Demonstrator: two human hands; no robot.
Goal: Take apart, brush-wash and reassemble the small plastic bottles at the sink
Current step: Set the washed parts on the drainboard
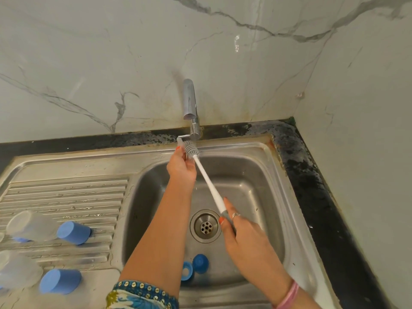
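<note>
Brush (206,181) handle gripped by right hand (243,233) fingers (234,216).

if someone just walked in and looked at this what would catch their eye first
Probably the long white bottle brush stretched across the steel sink: the right hand grips its grey handle while the left hand holds the bristle head up by the tap. Next, the blue caps lying beside clear bottles on the draining board at left, and two more blue pieces in the basin near the drain.
</note>
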